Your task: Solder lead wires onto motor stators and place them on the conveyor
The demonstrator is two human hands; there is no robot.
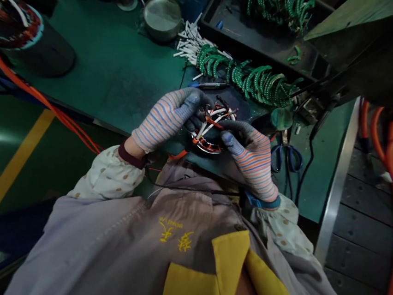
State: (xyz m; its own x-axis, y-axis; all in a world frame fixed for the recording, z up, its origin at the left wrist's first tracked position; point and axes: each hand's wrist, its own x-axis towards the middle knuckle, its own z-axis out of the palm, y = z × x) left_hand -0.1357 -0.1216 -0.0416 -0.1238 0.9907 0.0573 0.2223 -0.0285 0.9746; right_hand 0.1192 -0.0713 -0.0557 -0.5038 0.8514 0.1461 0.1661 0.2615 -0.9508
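A small motor stator (pixel 209 147) with copper windings and a shiny rim sits at the table's front edge, between my hands. White-sleeved lead wires (pixel 211 125) and a reddish-brown sleeve (pixel 214 122) stick up out of it. My left hand (pixel 171 117), in a striped knit glove with grey fingers, is closed around the wires on the far left side. From the right, my right hand (pixel 249 154), gloved alike, pinches the reddish-brown sleeve and wire between thumb and fingers. The fingertips partly hide the wire ends.
Beyond the hands lie a marker pen (pixel 211 85), white sleeve pieces (pixel 191 41) and green curved strips (pixel 260 83). A metal bowl (pixel 162 18) and black tray (pixel 234 35) stand behind. Blue-handled scissors (pixel 286 155) lie right; a larger stator (pixel 41 49) stands left.
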